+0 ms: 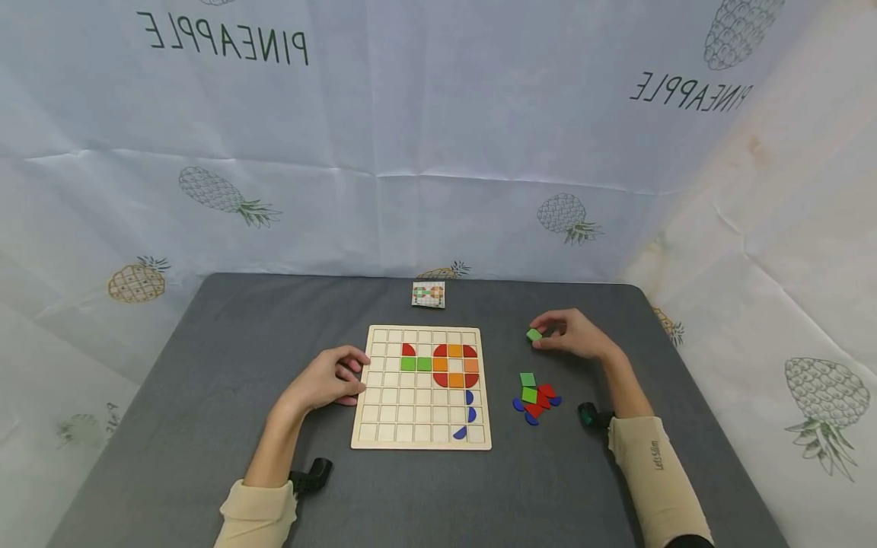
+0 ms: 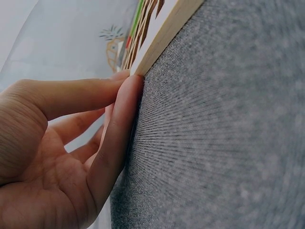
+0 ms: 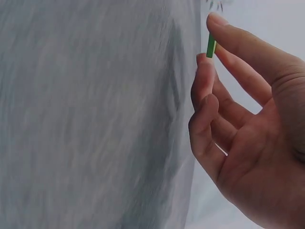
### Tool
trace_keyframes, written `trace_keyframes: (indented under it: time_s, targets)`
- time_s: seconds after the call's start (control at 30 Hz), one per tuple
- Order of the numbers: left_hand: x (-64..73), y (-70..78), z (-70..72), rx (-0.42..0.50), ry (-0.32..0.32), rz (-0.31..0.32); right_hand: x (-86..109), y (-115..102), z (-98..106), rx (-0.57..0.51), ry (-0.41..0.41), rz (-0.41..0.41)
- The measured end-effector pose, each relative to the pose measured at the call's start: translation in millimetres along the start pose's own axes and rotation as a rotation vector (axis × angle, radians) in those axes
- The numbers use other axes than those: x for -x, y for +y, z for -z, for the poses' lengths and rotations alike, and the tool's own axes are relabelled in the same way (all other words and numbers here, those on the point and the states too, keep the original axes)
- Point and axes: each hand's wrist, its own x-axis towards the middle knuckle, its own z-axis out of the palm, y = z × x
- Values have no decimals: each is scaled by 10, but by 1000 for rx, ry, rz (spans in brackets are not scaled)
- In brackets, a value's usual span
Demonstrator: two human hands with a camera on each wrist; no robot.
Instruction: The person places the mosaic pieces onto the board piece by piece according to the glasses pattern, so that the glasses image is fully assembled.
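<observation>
My right hand (image 1: 572, 333) is raised over the right side of the table and pinches a green square tile (image 1: 534, 335) between thumb and fingertips. In the right wrist view the tile (image 3: 211, 46) is seen edge-on. My left hand (image 1: 329, 377) grips the left edge of a pale wooden grid board (image 1: 390, 415) with thumb and fingers. In the left wrist view those fingertips (image 2: 136, 83) meet at the board's edge (image 2: 167, 40). On the board lie red quarter-round tiles (image 1: 408, 350), orange squares (image 1: 455, 351), two green squares (image 1: 416, 364) and three blue half-round tiles (image 1: 469, 397).
Right of the board sits a loose pile of green squares (image 1: 530, 395), red pieces (image 1: 534, 409) and blue half-rounds (image 1: 518, 405). A small pattern card (image 1: 428, 294) lies behind the board. The grey table (image 1: 274, 327) meets a white pineapple-print cloth (image 1: 308, 213) at the back.
</observation>
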Motion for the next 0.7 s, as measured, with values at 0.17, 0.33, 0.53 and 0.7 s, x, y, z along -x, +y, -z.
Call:
trace_keyframes:
  time_s: [0.17, 0.33, 0.53, 0.7]
  targets:
    - [9, 6, -16, -3, 3, 1, -130, -156, -134, -10, -33, 16]
    - [11, 9, -19, -2, 0, 0, -300, -309, -285, -19, -54, 49]
    - [4, 1, -15, -1, 5, 8, -514, -538, -422, -34, -93, 81]
    - [5, 5, -21, -3, 10, 14, -683, -685, -547, -57, -143, 128]
